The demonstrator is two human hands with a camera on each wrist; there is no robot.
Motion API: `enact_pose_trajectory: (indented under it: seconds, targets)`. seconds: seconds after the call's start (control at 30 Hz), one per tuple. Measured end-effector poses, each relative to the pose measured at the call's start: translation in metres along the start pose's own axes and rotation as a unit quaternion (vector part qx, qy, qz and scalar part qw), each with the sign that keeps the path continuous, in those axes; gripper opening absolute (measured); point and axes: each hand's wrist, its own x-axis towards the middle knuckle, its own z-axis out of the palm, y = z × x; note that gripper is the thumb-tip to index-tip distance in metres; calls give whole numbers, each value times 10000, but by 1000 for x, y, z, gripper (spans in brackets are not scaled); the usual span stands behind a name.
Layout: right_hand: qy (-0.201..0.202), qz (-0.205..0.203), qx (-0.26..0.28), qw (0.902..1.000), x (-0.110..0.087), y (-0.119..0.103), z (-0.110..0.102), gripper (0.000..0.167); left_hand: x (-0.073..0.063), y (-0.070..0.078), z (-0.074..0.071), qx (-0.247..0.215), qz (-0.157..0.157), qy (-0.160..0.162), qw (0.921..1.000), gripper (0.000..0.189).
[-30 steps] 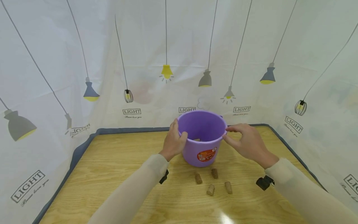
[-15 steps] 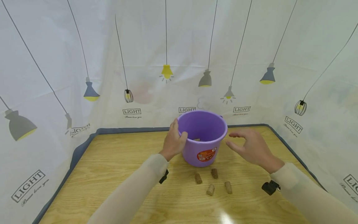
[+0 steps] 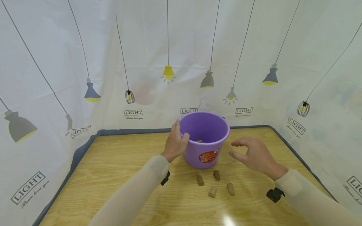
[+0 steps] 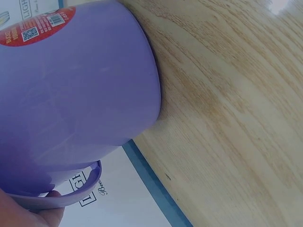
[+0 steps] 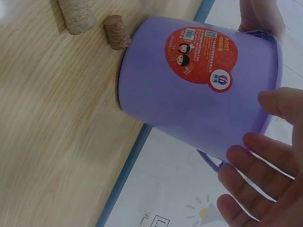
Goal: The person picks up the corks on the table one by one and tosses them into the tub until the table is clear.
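A purple bucket (image 3: 207,153) with a red label stands upright on the wooden table. My left hand (image 3: 174,144) grips its rim on the left side, thumb in front; in the left wrist view only a bit of this hand (image 4: 28,215) shows beside the bucket's purple handle (image 4: 83,189). To the right of the bucket my right hand (image 3: 255,155) hovers apart from it in the head view, fingers loosely bent and holding nothing. Several brown corks (image 3: 212,191) lie in front of the bucket. A small pale patch (image 3: 199,141) shows inside it, mostly hidden by the rim.
The wooden table (image 3: 113,175) ends at a dark blue border (image 3: 135,131). Behind and at both sides rises a white cloth (image 3: 192,40) printed with hanging lamps. Each wrist carries a black camera, as the one (image 3: 275,195) on the right.
My right hand has let go of the bucket's right rim and moved a little right and down. The left hand, the bucket and the corks stay where they were.
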Motion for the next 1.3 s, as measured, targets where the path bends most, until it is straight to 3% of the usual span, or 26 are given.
enact_pose_trajectory:
  seconds: [0.7,1.3]
  targets:
    - [-922,113,-107,9956,-11,5,12,29,-1,3,-2,9,-48,-61,10000,80]
    - [-2041,-119,-252,9786,-21,6,28,36,0,2,-2,3,-59,-66,10000,80]
